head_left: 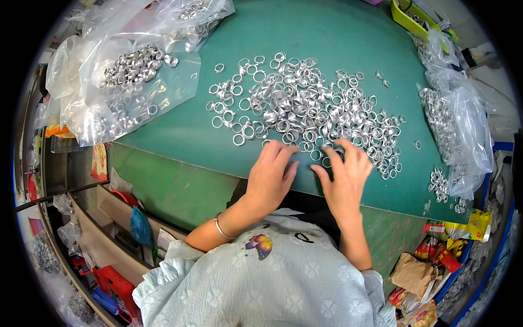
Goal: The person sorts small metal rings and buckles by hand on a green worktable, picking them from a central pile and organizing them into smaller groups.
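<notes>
Across the green table (327, 30), clear plastic bags of silvery rings lie on both sides: a left bag (182, 90) toward the far left corner and a right bag (473, 139) along the right edge. Between them, at the middle, spreads a loose heap of rings (297, 101), its long axis slanting from far left to near right, so its right end comes nearer the person than its left. Both hands are at the heap's near edge, with most of the rings on the far side of the fingertips. The left hand (269, 175) is bent at the knuckles, thumb and forefinger apart; whether its other fingers touch rings I cannot tell. The right hand (348, 175) is spread, thumb well clear of the forefinger, its fingers reaching over the rings at that edge. Neither shows a ring pinched. Smallest of all, a single ring (320, 156) lies between the two hands, just beyond the right thumb, so the right hand is the nearer.
</notes>
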{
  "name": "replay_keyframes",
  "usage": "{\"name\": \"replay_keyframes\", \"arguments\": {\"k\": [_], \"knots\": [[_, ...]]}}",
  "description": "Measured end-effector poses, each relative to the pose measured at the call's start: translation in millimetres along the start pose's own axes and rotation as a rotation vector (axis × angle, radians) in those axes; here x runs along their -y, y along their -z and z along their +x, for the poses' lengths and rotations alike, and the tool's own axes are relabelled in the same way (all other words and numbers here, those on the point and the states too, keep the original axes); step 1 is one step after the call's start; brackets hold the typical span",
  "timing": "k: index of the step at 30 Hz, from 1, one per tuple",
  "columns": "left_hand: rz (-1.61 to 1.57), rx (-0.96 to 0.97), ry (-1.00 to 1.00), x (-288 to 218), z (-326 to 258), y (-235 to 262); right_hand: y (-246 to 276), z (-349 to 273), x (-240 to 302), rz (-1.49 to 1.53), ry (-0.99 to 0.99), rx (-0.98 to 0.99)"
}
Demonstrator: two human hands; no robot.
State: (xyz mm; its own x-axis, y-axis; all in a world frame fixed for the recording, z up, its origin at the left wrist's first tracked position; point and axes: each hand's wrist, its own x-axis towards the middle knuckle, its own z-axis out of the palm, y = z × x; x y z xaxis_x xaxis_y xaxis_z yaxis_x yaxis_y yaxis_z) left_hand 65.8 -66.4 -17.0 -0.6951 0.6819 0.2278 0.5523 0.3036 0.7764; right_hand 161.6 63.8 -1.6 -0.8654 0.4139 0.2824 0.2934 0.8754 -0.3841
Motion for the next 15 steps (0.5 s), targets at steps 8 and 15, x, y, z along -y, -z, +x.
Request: {"name": "replay_keyframes", "arguments": {"k": [8, 15], "knots": [[-0.450, 0.300, 0.195, -12, -7, 6, 4, -15, -2, 0.416, -0.056, -0.102], [-1.022, 0.594, 0.549, -15, -15, 0, 14, -34, 9, 0.509, -0.064, 0.082]]}}
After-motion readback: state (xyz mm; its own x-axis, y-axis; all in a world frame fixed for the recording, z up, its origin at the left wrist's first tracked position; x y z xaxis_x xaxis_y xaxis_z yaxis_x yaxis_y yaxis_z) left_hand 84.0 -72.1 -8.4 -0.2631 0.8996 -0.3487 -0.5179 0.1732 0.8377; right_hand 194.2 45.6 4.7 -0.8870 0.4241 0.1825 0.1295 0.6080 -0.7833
